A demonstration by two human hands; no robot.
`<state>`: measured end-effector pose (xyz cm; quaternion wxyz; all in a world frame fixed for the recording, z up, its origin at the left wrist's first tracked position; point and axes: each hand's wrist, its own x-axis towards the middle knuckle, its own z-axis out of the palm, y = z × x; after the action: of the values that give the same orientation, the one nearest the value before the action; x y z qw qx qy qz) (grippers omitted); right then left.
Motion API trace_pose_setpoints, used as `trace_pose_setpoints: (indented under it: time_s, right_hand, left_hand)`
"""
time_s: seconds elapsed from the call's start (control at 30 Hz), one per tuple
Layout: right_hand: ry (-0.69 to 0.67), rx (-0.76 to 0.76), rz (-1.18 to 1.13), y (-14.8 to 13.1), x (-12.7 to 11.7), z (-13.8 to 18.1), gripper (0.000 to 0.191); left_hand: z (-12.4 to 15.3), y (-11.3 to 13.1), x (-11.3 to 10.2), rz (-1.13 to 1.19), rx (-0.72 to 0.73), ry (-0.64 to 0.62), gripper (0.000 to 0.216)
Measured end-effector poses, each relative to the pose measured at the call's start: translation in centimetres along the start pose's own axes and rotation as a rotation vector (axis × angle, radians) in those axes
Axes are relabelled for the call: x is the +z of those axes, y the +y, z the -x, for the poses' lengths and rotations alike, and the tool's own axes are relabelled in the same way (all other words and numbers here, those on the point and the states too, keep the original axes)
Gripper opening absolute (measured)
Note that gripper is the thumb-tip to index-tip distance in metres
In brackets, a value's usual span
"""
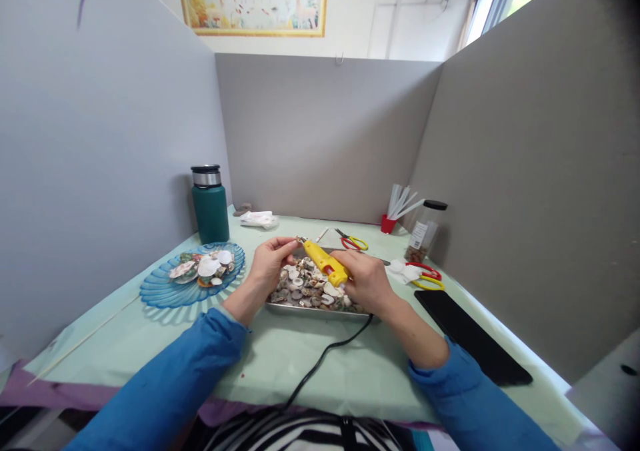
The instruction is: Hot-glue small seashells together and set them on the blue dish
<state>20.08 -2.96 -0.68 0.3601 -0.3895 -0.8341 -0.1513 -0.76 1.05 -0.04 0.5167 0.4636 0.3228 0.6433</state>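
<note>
Right at the fingertips, the left hand [267, 264] has thumb and forefinger pinched together on a small piece [301, 240], too tiny to identify. The right hand [367, 279] is wrapped around the yellow glue gun [323, 261], though the handle is hidden, so whether a finger presses the trigger cannot be told.

What matters most here is how nozzle and piece line up. The gun's long axis slants from its back end, near and to the right, to its nozzle, farther off and to the left, so it points at the pinched piece. The two look just beside each other; whether they touch cannot be made out. The left hand is nearer the nozzle, the right hand the back end.

Below both hands sits a metal tray [315, 311] full of shells [300, 292], the gun held above it. A black cord [325, 352] runs from the tray's near right corner toward the person. Farther left is a blue plate [156, 292] with more shells, a green bottle [211, 208] behind it. Beyond the tray lie scissors [361, 242]; to the right, a black slab [473, 336] lies flat.
</note>
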Motion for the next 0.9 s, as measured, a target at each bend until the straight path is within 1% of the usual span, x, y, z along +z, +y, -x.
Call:
trace_pose_setpoints:
  time_s: [0.1, 0.2, 0.3, 0.43, 0.73, 0.9]
  right_hand:
    - [-0.004, 0.001, 0.000, -0.02, 0.02, 0.02, 0.037]
    - [-0.014, 0.015, -0.003, -0.07, -0.19, -0.02, 0.040]
    - [-0.027, 0.045, -0.005, -0.11, -0.47, -0.08, 0.041]
    - [-0.013, 0.079, -0.031, -0.01, -0.55, -0.10, 0.041]
    - [0.015, 0.080, -0.238, -0.05, -0.64, -0.26, 0.028]
    - [-0.008, 0.129, -0.222, -0.22, -0.91, -0.37, 0.025]
  left_hand:
    - [0.02, 0.02, 0.03, -0.001, 0.000, 0.001, 0.031]
    - [0.00, 0.04, 0.04, -0.002, 0.002, 0.006, 0.031]
    - [-0.02, 0.05, 0.02, -0.008, 0.001, 0.013, 0.031]
    - [0.02, 0.07, 0.00, -0.011, 0.000, 0.013, 0.032]
    - [0.09, 0.10, 0.02, -0.013, 0.011, -0.001, 0.031]
    - [0.05, 0.03, -0.08, -0.006, -0.005, -0.015, 0.031]
